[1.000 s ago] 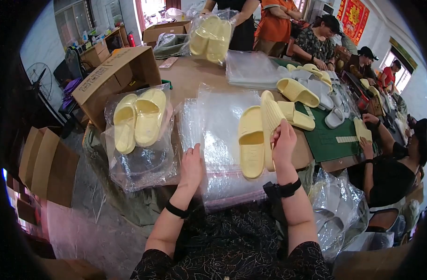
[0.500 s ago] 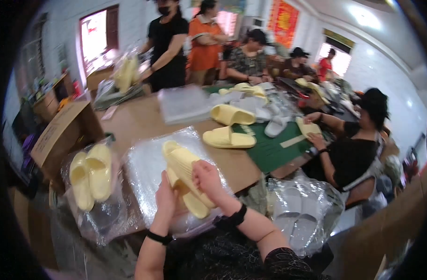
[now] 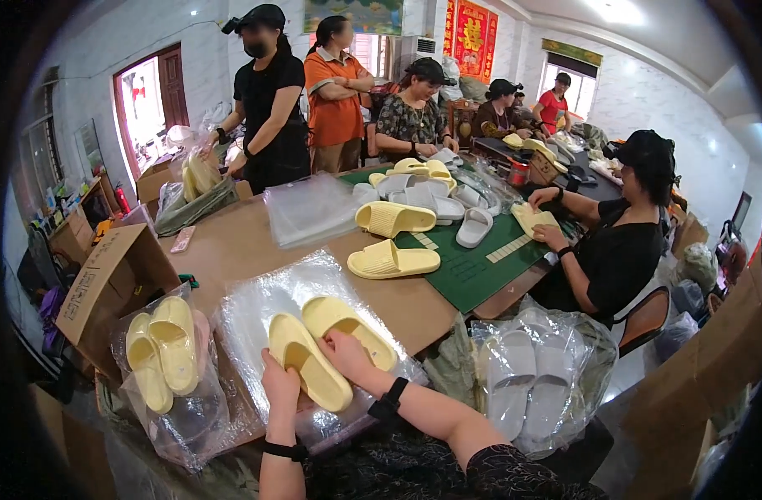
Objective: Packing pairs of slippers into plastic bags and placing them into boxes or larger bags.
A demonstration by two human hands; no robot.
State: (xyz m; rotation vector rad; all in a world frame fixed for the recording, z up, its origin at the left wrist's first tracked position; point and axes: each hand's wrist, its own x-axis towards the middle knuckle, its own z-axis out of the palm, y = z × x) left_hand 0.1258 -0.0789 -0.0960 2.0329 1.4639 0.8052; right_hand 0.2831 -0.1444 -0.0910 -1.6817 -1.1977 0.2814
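My left hand point(image 3: 281, 387) is closed on the near side of a yellow slipper point(image 3: 318, 375), its sole flat below and its opening facing me. Just right of it, my right hand point(image 3: 346, 357) grips a second yellow slipper point(image 3: 339, 318), its fingers partly hidden by the slipper's edge. The two slippers lie side by side, slanting the same way, over a stack of clear plastic bags point(image 3: 246, 304) on the brown table. A bagged pair of yellow slippers point(image 3: 174, 342) lies to the left of the stack.
Loose yellow slippers point(image 3: 393, 260) sit ahead beside a green mat point(image 3: 473, 283) with grey ones. Bagged grey slippers point(image 3: 527, 375) are at the right. An open cardboard box point(image 3: 106, 275) stands left. A co-worker point(image 3: 627, 242) handles a yellow slipper; others are at the far side.
The two slippers, overlapping before, have been parted and now lie side by side. My right hand has moved lower and to the left, and my left hand slightly lower.
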